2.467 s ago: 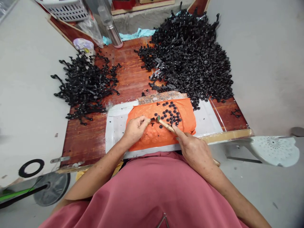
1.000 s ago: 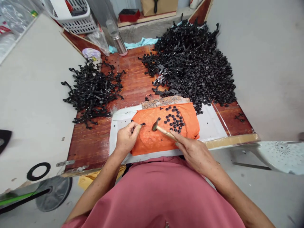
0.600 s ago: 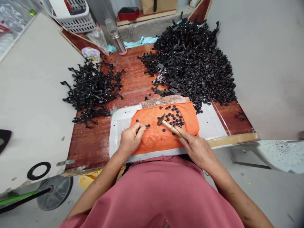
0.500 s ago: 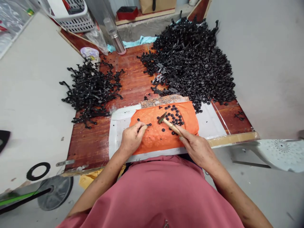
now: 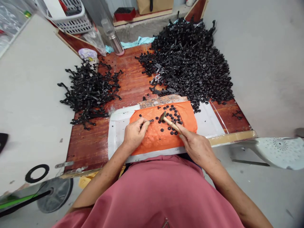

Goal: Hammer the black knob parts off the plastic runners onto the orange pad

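My left hand (image 5: 135, 133) pinches a small black strip-like part (image 5: 151, 121) over the left half of an orange cloth (image 5: 152, 139). Wrapped round the wooden handle of a small hammer (image 5: 172, 123) is my right hand (image 5: 197, 145), at the cloth's right side. The hammer's dark head points left, just above the cloth, among several round black pieces (image 5: 175, 115). One more black piece (image 5: 162, 130) lies apart, below the hammer head. The cloth rests on a white sheet, with a speckled stone slab (image 5: 163, 100) showing behind it.
A large heap of black parts (image 5: 190, 60) covers the back right of the reddish wooden table (image 5: 130, 76). A smaller heap (image 5: 90, 91) lies at the left. Behind stand a metal-based bottle (image 5: 116, 44), a white basket (image 5: 73, 23) and a red box (image 5: 124, 14). A perforated white stool (image 5: 280, 148) is at the right.
My left hand has moved slightly right and away from my body with the black part, nearer the round pieces. My right hand still holds the hammer in nearly the same place. The view has shifted slightly.
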Motion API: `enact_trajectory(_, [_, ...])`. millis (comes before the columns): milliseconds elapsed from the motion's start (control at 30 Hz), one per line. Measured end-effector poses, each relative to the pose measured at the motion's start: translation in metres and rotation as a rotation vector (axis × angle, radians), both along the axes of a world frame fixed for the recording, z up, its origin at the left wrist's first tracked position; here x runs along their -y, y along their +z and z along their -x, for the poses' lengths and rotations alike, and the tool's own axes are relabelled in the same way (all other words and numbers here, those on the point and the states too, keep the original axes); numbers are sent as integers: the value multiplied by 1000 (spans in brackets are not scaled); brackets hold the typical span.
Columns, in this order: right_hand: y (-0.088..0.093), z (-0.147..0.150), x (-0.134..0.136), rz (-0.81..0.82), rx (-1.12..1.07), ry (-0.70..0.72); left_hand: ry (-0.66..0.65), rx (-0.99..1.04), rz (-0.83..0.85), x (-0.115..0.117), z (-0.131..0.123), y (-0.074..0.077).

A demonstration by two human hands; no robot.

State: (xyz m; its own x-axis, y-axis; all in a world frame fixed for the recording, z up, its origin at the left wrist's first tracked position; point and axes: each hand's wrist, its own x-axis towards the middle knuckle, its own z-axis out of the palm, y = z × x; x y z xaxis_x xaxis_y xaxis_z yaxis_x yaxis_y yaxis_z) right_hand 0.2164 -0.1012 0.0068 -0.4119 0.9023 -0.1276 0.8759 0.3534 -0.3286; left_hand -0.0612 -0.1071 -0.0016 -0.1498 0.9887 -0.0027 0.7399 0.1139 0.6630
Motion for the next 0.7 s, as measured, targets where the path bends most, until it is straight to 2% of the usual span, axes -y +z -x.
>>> enact_trajectory(200, [0, 0, -1, -16, 23, 30, 16, 14, 25, 4, 4, -5])
enact_trajectory(367, [1, -6, -2, -7, -43, -6, -5, 8, 68, 5, 3, -3])
enact_trajectory(700, [-5, -6, 9, -3, -42, 5, -68, -91, 97, -9, -8, -8])
